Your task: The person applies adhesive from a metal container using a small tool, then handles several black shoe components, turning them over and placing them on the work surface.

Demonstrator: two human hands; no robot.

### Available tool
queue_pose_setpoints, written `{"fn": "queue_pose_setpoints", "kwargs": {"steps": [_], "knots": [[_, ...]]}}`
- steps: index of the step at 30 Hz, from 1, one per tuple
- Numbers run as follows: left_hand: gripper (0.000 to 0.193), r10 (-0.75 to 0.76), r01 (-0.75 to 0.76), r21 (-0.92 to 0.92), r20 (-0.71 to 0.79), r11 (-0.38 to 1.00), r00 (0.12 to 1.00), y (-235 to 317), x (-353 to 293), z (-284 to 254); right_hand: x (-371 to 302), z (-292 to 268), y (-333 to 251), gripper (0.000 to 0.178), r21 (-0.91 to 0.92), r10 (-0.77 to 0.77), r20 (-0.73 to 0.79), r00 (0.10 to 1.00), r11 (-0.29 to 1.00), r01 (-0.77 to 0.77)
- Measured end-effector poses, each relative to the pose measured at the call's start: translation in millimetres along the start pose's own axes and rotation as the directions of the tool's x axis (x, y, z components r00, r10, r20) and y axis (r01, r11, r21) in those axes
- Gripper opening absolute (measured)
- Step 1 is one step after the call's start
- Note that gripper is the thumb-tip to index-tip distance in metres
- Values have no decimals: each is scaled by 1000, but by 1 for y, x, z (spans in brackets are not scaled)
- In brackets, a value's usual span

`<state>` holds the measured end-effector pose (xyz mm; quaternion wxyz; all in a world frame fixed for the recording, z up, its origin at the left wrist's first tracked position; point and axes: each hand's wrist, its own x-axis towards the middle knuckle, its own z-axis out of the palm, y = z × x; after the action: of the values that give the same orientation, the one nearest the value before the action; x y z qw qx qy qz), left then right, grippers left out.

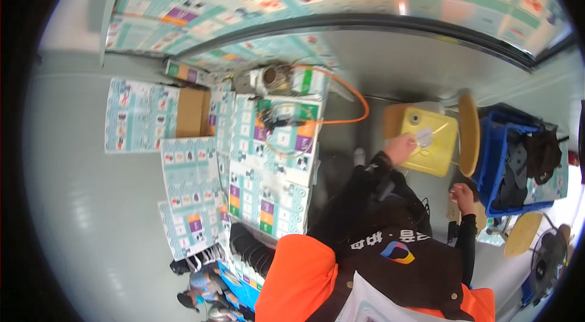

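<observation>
My left hand (400, 149) reaches over the left edge of a yellow, round-cornered rectangular thing (443, 139), whose kind I cannot tell. The fingers are closed at the edge of a small pale flat piece (424, 137), seemingly pinching it above the yellow surface. A round greyish disc (415, 119) sits near the top left corner of the yellow thing. Lower right, my right hand (464, 198) is raised apart from it, fingers curled. What they hold, if anything, is hidden.
A workbench covered in printed sheets (268, 194) stands to my left, bearing a dark tool (277, 121) with an orange hose (359, 90). On the right is a blue crate (496, 157) of dark pieces, beside wooden stool seats (468, 133). A black fan (542, 270) stands lower right.
</observation>
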<state>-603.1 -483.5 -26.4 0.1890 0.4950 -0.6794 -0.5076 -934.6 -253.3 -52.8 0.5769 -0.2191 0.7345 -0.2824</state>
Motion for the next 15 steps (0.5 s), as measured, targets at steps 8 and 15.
{"fn": "queue_pose_setpoints", "kwargs": {"steps": [8, 15], "knots": [[43, -495, 820, 299, -679, 488, 542, -278, -266, -327, 2, 20, -21, 23, -160, 83, -31, 996, 983, -87], [67, -739, 859, 206, -441, 469, 509, -319, -344, -340, -36, 59, -48, 25, -264, 134, -120, 984, 951, -162]]}}
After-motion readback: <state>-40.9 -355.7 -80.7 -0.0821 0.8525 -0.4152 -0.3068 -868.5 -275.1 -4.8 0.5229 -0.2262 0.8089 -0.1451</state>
